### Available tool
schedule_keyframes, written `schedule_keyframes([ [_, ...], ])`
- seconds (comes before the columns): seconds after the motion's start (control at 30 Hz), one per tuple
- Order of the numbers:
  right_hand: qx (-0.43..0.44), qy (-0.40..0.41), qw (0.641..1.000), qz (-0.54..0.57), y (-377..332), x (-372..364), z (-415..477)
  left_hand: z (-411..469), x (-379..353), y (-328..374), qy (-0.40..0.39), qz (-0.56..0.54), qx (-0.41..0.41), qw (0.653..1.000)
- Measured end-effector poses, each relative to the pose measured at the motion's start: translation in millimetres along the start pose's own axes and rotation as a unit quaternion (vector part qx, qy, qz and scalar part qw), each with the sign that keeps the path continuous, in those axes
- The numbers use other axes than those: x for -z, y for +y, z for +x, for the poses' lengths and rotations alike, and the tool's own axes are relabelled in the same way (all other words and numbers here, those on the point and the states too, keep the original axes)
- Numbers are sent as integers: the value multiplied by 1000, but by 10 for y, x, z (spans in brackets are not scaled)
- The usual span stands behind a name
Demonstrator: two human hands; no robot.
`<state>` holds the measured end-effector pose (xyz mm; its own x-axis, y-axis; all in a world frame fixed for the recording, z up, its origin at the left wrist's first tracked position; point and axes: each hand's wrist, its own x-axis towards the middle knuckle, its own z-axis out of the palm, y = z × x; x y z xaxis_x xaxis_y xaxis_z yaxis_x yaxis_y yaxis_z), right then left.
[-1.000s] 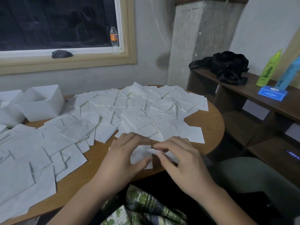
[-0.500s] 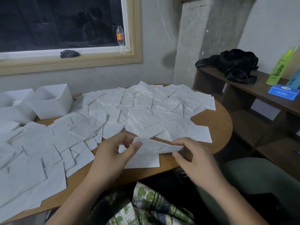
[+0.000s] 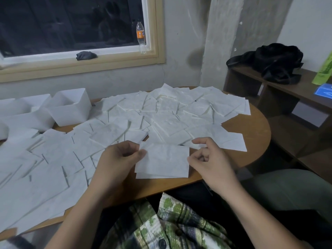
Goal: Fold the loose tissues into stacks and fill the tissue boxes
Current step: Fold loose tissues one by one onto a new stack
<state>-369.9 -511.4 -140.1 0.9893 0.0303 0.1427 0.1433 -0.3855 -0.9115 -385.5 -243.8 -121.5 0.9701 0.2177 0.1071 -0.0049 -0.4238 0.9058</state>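
Your left hand (image 3: 118, 159) is pinching one folded tissue (image 3: 164, 159); your right hand (image 3: 206, 159), loosely curled, seems empty. Loose tissues (image 3: 167, 121) are covering the counter (image 3: 251, 130), with the tissue boxes (image 3: 71, 110) at upper left awaiting filling.

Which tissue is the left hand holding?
The folded tissue at the table's near edge; the left hand pinches its left edge, while the other tissues lie spread flat.

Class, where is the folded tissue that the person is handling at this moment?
Head view, centre: the folded tissue is at the table's near edge, between the left hand, which pinches its left edge, and the right hand.
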Motion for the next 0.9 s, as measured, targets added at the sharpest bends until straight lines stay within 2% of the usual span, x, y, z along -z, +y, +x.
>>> schedule_keyframes([
  [0.2, -2, -23, 996, -89, -57, -45, 86, 68, 44, -96, -21, 122, 22, 992],
  [0.37, 1, -44, 990, -137, -75, -60, 126, 124, 36, -207, -11, 179, 20, 984],
  [0.73, 26, -25, 987, -159, 1, -79, 159, 109, -47, -214, 0, 183, -14, 983],
  [0.9, 91, 20, 976, -199, 130, 61, 115, 88, -89, -233, 32, 186, -64, 980],
])
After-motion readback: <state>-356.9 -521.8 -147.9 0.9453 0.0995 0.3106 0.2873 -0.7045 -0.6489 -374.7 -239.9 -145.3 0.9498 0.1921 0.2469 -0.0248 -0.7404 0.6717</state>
